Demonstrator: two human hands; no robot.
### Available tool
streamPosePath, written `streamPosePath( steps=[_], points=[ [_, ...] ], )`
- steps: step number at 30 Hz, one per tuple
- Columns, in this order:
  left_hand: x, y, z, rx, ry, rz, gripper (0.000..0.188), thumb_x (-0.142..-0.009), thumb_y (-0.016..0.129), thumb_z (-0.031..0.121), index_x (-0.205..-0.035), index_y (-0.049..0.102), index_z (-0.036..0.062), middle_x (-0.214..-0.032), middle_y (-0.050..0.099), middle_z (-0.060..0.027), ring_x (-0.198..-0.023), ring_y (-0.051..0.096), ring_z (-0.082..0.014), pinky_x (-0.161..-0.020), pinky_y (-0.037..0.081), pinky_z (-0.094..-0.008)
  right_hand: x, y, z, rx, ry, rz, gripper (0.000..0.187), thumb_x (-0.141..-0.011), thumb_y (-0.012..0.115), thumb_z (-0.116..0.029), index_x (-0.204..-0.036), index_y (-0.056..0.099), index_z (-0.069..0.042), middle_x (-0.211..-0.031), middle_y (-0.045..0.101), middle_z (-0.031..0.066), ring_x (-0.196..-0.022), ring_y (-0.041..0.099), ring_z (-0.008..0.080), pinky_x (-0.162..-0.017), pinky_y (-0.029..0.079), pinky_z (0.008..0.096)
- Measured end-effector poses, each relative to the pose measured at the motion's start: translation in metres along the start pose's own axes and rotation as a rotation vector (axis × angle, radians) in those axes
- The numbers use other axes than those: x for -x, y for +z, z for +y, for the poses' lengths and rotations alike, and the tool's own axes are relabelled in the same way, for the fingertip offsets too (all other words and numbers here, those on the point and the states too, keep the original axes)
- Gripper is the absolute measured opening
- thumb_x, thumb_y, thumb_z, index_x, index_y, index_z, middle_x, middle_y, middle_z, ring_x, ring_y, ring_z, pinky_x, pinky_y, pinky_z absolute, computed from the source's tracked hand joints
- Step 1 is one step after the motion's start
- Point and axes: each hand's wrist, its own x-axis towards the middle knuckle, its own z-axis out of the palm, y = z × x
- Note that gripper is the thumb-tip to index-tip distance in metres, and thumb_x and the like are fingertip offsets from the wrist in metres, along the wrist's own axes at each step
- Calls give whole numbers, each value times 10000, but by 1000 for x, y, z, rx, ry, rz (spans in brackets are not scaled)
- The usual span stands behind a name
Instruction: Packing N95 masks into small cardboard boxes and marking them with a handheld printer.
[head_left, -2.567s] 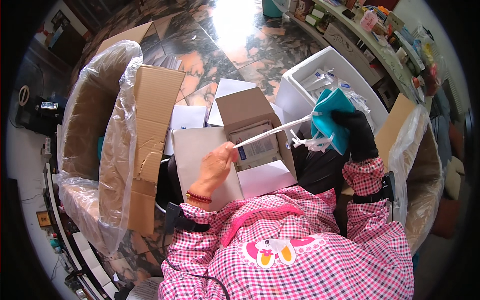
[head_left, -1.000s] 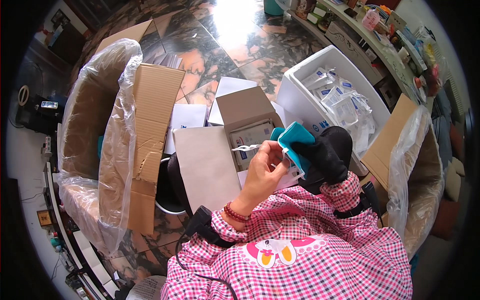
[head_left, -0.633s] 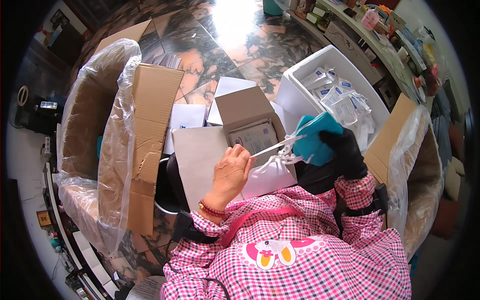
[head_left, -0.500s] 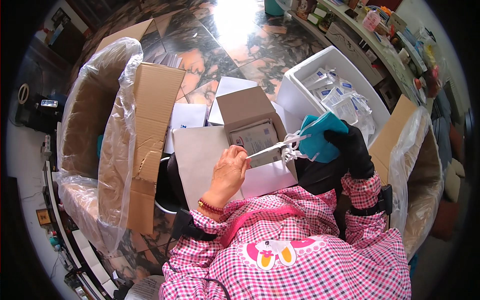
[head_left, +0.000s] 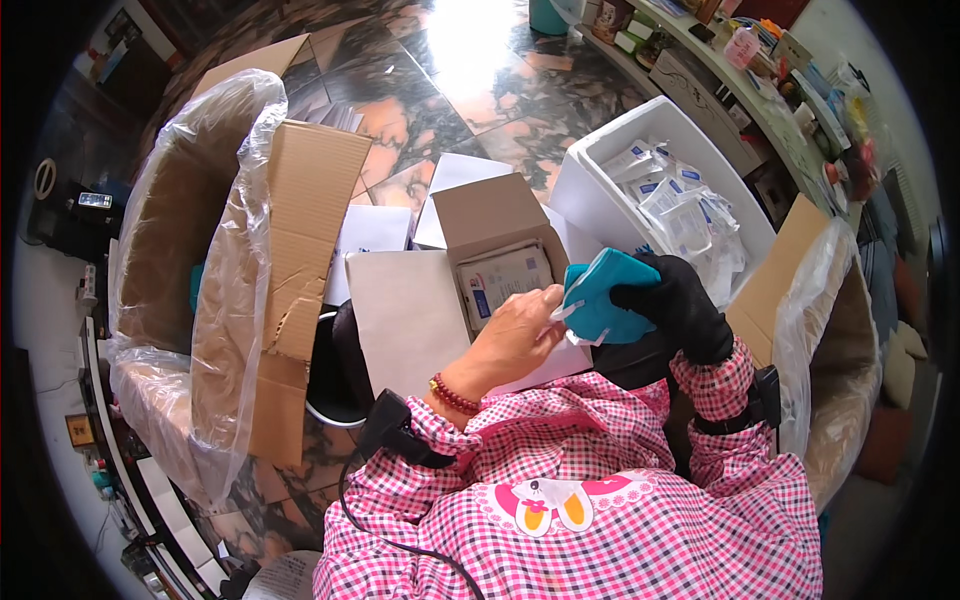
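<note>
My right hand (head_left: 682,308), in a black glove, grips a small stack of teal face masks (head_left: 605,290) from its right side. White straps (head_left: 568,312) hang from the stack's left edge. My bare left hand (head_left: 515,335), with a dark red bead bracelet at the wrist, is closed at that edge and pinches the straps; its fingertips touch the masks. Just beyond my left hand stands an open carton (head_left: 490,215) with its flaps spread. Inside it lie flat packets (head_left: 505,275) in printed pale wrapping, partly hidden by my hand.
A white foam box (head_left: 590,190) of sealed packets (head_left: 680,205) stands at far right. Large cardboard boxes with clear plastic liners flank me, one at left (head_left: 310,220) and one at right (head_left: 845,350). White boxes (head_left: 375,230) lie behind the carton; a dark bin (head_left: 335,385) sits at left.
My left hand has moved right, from holding the straps stretched out to right beside the masks. My right hand has brought the masks slightly left and lower, and the straps are now slack and bunched.
</note>
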Motion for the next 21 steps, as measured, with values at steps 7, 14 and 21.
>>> streamPosePath(
  steps=[7, 14, 21],
  points=[
    [25, -40, -24, 40, -242, -106, 160, -1012, 472, 193, -937, 524, 62, -764, 599, -157, -741, 600, -360, -676, 462, -433, 0, -29, 27, -788, 260, 192, 325, -907, 682, -165, -1183, 670, 6, -1071, 707, 111, -914, 696, 210, -859, 562, 347],
    [59, -57, -44, 437, -289, -56, 330, -1074, 425, 235, -859, 539, 12, -695, 501, -32, -623, 536, -143, -632, 496, -289, 12, -50, 64, -740, 226, 286, 346, -901, 661, -191, -1190, 669, -1, -1115, 698, 103, -1015, 674, 219, -941, 524, 372],
    [50, -48, -32, 944, -514, -2, 385, -1073, 438, 339, -805, 536, 80, -689, 419, 67, -589, 429, -33, -516, 423, -209, 19, -18, 1, -1142, 137, 152, 673, -802, 727, -255, -1366, 505, 35, -1166, 668, 159, -1022, 679, 287, -930, 550, 407]
  ],
)
